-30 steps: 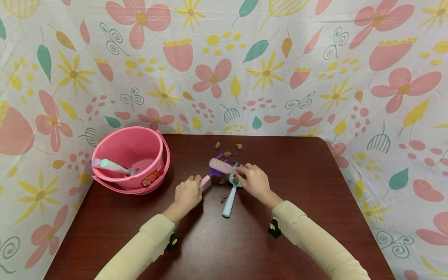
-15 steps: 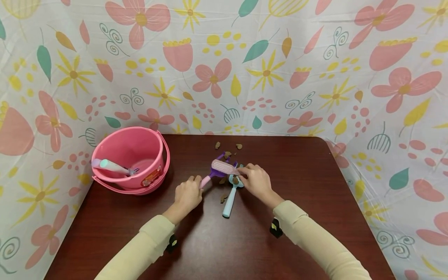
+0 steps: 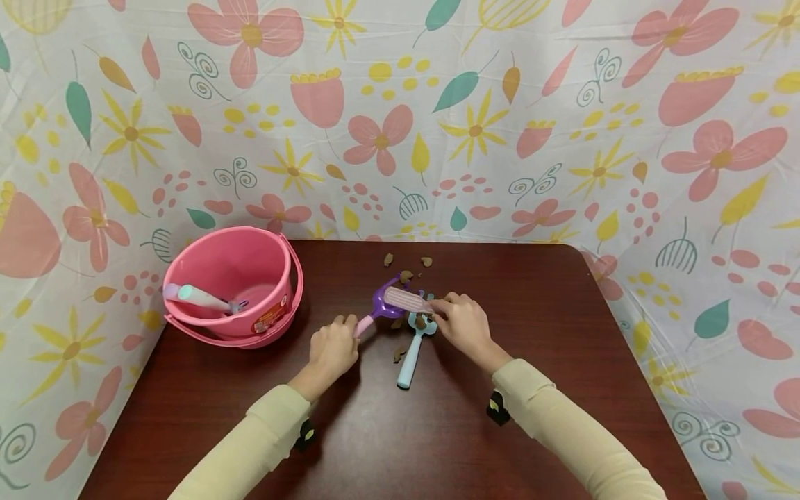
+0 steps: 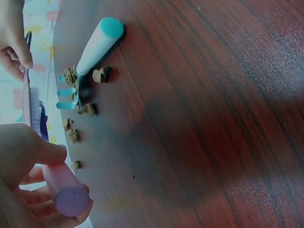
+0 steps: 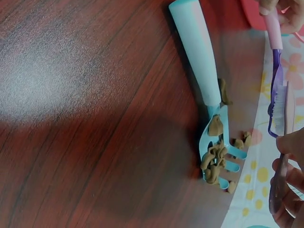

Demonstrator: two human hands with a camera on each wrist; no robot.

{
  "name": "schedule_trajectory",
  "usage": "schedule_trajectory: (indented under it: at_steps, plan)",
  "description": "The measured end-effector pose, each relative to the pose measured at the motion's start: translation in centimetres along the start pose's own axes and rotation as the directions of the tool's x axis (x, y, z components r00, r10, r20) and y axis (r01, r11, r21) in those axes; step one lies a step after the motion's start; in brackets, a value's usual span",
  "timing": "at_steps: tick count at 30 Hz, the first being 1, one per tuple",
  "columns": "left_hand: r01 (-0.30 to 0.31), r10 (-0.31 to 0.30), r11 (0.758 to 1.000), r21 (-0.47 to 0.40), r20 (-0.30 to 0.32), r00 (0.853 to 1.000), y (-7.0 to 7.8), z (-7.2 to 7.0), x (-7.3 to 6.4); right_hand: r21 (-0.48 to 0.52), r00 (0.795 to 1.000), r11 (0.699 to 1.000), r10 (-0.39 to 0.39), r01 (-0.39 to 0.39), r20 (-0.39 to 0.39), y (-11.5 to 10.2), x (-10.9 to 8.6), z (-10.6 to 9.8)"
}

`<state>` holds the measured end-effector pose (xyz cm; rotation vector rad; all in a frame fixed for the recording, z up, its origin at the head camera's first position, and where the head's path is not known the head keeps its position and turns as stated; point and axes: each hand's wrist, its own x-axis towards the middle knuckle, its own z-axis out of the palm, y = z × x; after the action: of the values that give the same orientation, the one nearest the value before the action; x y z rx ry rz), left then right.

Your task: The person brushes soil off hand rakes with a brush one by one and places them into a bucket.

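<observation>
In the head view my left hand (image 3: 334, 347) grips the pink handle of a purple toy hand rake (image 3: 380, 304), raised off the table. My right hand (image 3: 464, 323) pinches the handle of a pale pink brush (image 3: 403, 299) laid across the rake's head. White bristles (image 5: 279, 110) face the purple head in the right wrist view and appear to touch it. Beneath them a light blue toy rake (image 3: 410, 361) lies on the table, its tines bearing lumps of brown clay-like material (image 5: 213, 164). Part of the purple head is hidden behind the brush.
A pink bucket (image 3: 275, 305) stands tilted at the left, with light-handled tools (image 3: 203, 297) inside. Several brown crumbs (image 3: 427, 262) are scattered around the blue rake on the dark wooden table (image 3: 531, 312). A floral cloth (image 3: 475, 132) hangs behind the table.
My right hand has drawn the brush a little to the right across the purple rake, uncovering more of its left side. My left hand has barely moved; the blue rake stays put.
</observation>
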<state>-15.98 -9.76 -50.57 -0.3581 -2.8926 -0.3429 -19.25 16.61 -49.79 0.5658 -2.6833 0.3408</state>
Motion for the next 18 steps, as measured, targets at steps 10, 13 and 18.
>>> schedule_trajectory:
  at_steps: [10,13,18]
  plan:
    - [0.026,-0.026,1.0,0.011,0.013,1.0,-0.6,-0.2,-0.1,0.006,1.0,1.0,0.019,-0.019,0.001,0.8,-0.3,-0.3]
    - [0.028,-0.028,1.0,0.012,0.005,1.0,-0.8,-0.2,-0.2,0.012,1.0,1.0,0.018,-0.017,-0.006,0.9,-0.4,-0.4]
    - [0.031,-0.03,0.999,0.022,-0.012,0.999,-1.2,-0.3,-0.2,0.015,0.999,0.999,0.035,-0.035,-0.011,1.0,-0.5,-0.7]
